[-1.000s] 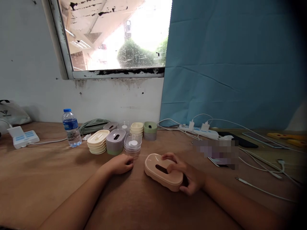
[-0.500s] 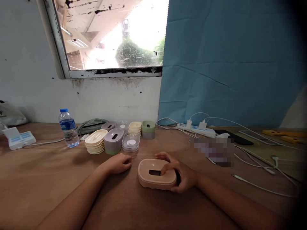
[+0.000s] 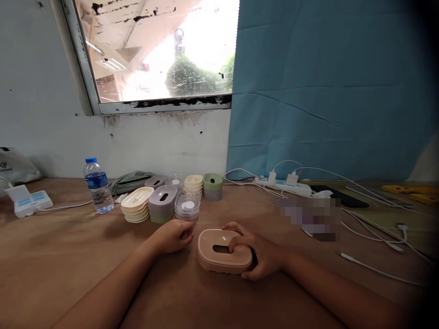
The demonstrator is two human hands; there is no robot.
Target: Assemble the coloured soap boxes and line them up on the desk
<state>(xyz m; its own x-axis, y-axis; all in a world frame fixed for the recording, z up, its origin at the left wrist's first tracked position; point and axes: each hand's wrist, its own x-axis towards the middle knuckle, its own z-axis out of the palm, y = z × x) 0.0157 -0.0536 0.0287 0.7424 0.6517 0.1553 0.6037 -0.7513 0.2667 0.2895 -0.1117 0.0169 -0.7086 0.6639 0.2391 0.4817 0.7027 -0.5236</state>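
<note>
A peach oval tissue box (image 3: pixel 211 262) with a dark slot in its top rests on the brown table. My right hand (image 3: pixel 257 253) is closed around its right end, one finger at the slot, the thumb low on the front side and other fingers over the back edge. Just left of the box, my left hand (image 3: pixel 176 236) lies with its fingers curled in and nothing visible in them. Beyond it stand a lilac-and-green box (image 3: pixel 162 205) with a slot and a stack of clear plastic containers (image 3: pixel 187 205).
At the left are a stack of cream lids (image 3: pixel 136 205), a water bottle (image 3: pixel 99 187) and a power strip (image 3: pixel 33 204). Behind stand a smaller cream stack (image 3: pixel 193 184) and a green-and-grey box (image 3: pixel 213 187). White cables (image 3: pixel 373 269) and another power strip (image 3: pixel 283 184) lie right.
My left hand has shifted slightly right, closer to the tissue box. My right hand keeps its grip, and the box has stayed in nearly the same place.
</note>
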